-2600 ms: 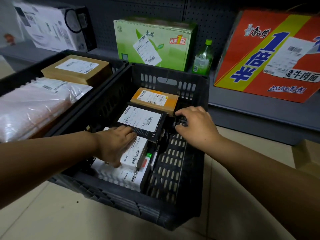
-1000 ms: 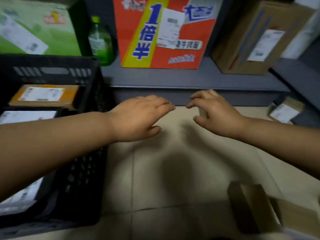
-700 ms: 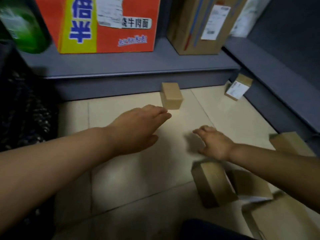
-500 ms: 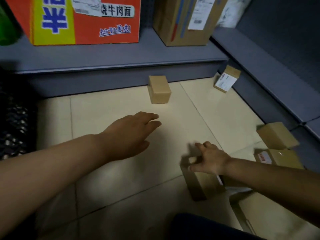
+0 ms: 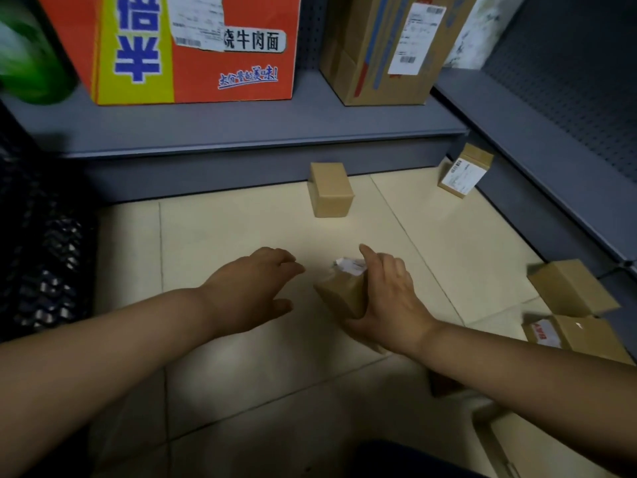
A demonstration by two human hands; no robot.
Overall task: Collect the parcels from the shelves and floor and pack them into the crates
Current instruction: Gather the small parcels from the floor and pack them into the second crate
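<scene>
The right hand [image 5: 386, 298] now grips a small brown parcel [image 5: 341, 294] and has lifted it off the floor [image 5: 224, 229]; half a second ago it only touched it. The left hand [image 5: 255, 291] hovers open beside. The crate [image 5: 41, 257] waits at far left, so carrying comes next.

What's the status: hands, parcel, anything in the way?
Right hand grips small brown parcel. Left hand open, beside it. Crate far left; floor between looks unobstructed.

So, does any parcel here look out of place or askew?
Yes. Small brown boxes lie scattered on the floor; one labelled box leans tilted against the shelf base. The right hand holds another box at an angle.
</scene>
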